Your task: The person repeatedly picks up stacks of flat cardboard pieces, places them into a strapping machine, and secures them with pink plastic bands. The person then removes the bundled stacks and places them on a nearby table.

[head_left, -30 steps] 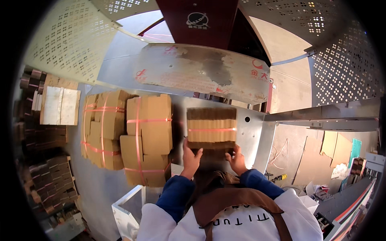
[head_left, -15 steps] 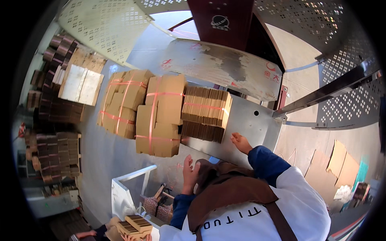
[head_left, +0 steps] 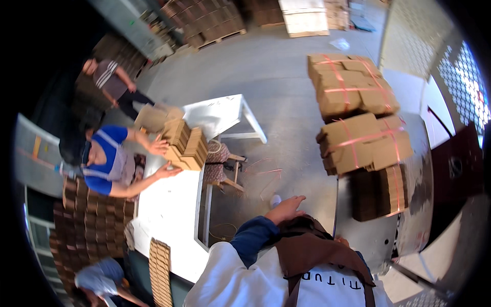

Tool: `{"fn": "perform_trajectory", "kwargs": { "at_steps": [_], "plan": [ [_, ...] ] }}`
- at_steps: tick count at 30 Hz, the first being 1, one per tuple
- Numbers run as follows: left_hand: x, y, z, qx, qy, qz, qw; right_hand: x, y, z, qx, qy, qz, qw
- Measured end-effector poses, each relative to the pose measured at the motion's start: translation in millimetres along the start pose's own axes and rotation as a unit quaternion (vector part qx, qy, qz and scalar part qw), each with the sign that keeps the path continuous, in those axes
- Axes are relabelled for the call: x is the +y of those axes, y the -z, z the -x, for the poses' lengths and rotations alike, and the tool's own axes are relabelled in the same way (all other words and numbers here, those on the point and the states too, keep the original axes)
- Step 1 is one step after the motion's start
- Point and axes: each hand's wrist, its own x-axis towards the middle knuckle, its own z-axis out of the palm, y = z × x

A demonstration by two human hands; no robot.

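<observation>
My left hand (head_left: pixel 286 209) is held in front of my body, its fingers stretched out and nothing in them. Mostly hidden behind my brown apron is my right hand (head_left: pixel 341 240); only a bit of it shows beside the metal table (head_left: pixel 358 235), and its fingers cannot be made out. On that table rests a bundle of flat cardboard pieces (head_left: pixel 378 192) tied with pink strapping. Just beyond stand two more strapped cardboard bundles, a nearer one (head_left: pixel 365 140) and a farther one (head_left: pixel 353 84). Neither hand visibly touches them.
At left, a co-worker in blue (head_left: pixel 110 158) handles stacked cardboard pieces (head_left: pixel 184 148) on a white table (head_left: pixel 171 204). Another person (head_left: pixel 117 84) stands behind, and a third bends at lower left. A wooden stool (head_left: pixel 230 171) stands beside the white table. Pallets of cardboard (head_left: pixel 204 23) line the back.
My view has swung left, bringing the white table and co-workers into sight and shifting the bundles to the right. My right hand, plainly visible before, is now mostly hidden.
</observation>
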Motion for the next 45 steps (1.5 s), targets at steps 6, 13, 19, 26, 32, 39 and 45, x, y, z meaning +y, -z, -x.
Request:
{"fn": "perform_trajectory", "kwargs": {
  "at_steps": [6,13,19,26,32,39,45],
  "plan": [
    [-128,-4,33,0.225,0.029,0.018,0.974,-23,12,-71,-0.063,0.041,0.146,0.986],
    [-256,100,102,0.517,0.248,0.145,0.807,-182,36,-140,-0.123,0.019,0.136,0.983],
    [-331,149,132,0.619,0.287,0.183,0.708,-346,8,-191,-0.098,0.011,-0.011,0.995],
    [-428,186,157,0.652,0.343,0.286,0.613,-473,73,-139,-0.406,0.203,0.449,0.769],
    [-430,218,127,0.622,0.362,0.373,0.586,-565,163,-83,-0.474,0.101,0.436,0.758],
    [-454,212,142,0.596,0.444,0.277,0.609,-629,161,-134,-0.511,0.129,0.427,0.735],
    [-424,230,145,0.579,0.507,0.27,0.579,-672,158,-183,-0.532,0.164,0.436,0.707]
  ]
}}
